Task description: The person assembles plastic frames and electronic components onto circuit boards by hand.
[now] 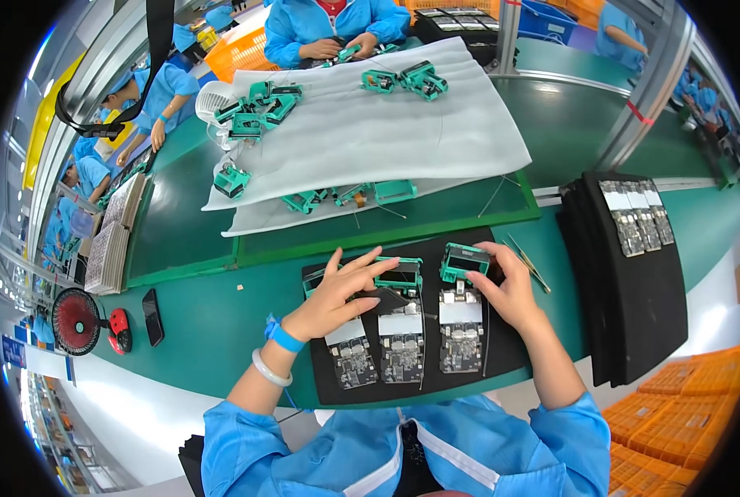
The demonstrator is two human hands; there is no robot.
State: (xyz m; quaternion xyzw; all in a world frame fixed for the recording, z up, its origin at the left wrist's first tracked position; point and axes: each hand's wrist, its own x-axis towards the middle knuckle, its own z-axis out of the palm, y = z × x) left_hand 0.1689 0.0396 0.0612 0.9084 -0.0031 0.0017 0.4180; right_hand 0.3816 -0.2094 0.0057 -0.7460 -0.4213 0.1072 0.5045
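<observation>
My right hand (509, 288) grips the right edge of a small green plastic frame (464, 260) with a dark window, thumb on its near side and fingers behind. Just below that frame lies a circuit board (461, 333) with a white label area. Over the left side of the black mat, my left hand (337, 291) has its fingers spread, the fingertips at a second green frame (400, 272). Under this frame lie a dark flap (390, 300) and another board (402, 348). A third board (351, 356) lies at the left, its green frame partly hidden by my left hand.
The black mat (328, 391) lies on a green table (196, 331). Tweezers (529, 263) lie to the right, beside stacked black foam sheets (626, 306). A white foam sheet (370, 132) carries several green frames. At left are a fan (77, 321) and a phone (152, 317). A co-worker (332, 33) sits opposite.
</observation>
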